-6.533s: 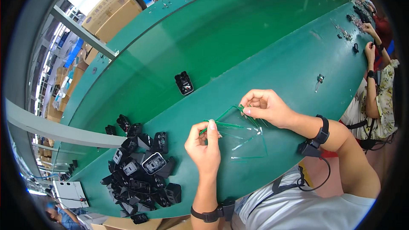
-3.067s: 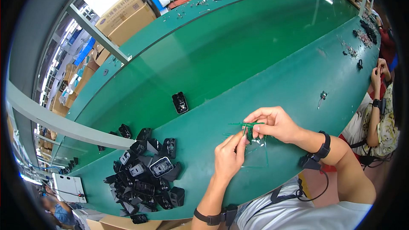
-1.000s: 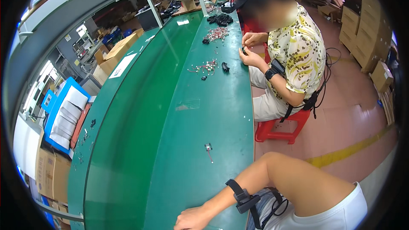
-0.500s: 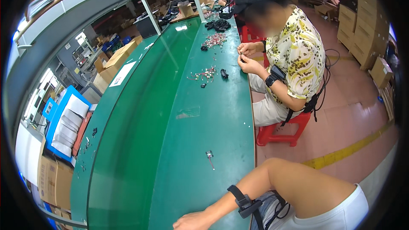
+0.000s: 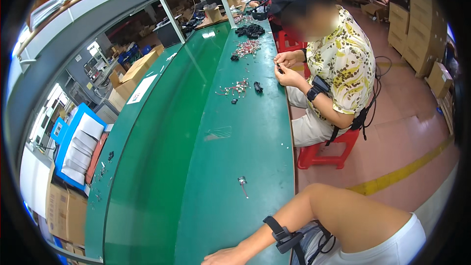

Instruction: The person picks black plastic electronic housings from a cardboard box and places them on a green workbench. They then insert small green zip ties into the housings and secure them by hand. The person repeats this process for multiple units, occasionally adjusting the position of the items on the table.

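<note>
My right arm reaches in from the lower right over the green table, a black strap with a small black device around the forearm. My right hand is low over the table at the bottom edge. Its back shows, but its fingers are cut off by the frame, so I cannot see what they hold. My left hand is out of view. The closest thing beyond my right hand is a small dark part with a thin red wire, lying on the table. Farther up lies a clear plastic piece.
A co-worker sits on a red stool, a small dark piece in their fingers. Wired parts and black parts lie in piles. A blue-framed bin and cardboard boxes stand left of the table.
The view has shifted slightly. My right hand sits a little lower, with more of it cut off. The co-worker's fingers have moved a little, and a dark piece now shows in them.
</note>
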